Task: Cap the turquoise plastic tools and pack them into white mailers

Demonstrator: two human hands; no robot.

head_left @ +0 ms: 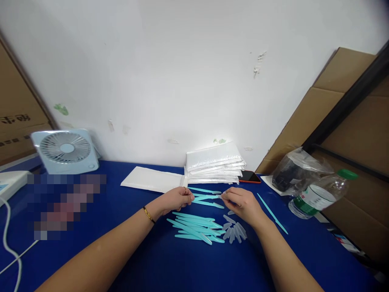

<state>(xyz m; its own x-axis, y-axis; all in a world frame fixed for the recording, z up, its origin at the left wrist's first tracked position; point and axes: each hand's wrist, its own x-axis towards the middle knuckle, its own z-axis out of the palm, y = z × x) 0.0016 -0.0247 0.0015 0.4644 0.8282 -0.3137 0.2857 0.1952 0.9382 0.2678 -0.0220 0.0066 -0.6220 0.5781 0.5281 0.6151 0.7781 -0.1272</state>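
Over the blue counter (139, 263) | we hold a teal stick (207, 198) crosswise, long axis left to right | our left hand (178, 200) pinches its left end | our right hand (241, 204) pinches, seemingly, a translucent cover (219, 196) at its right end | loose covers (232, 235) nearer that right hand

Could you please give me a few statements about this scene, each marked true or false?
1. The left hand pinches a turquoise tool, with the right hand at its other end. True.
2. The bottle has a red cap. False: the bottle's cap is green.
3. The small clear pieces lie at the right end of the turquoise pile. True.
4. The fan stands to the right of the bottle. False: the fan is far to its left.
5. A stack of white packets lies near the wall. True.
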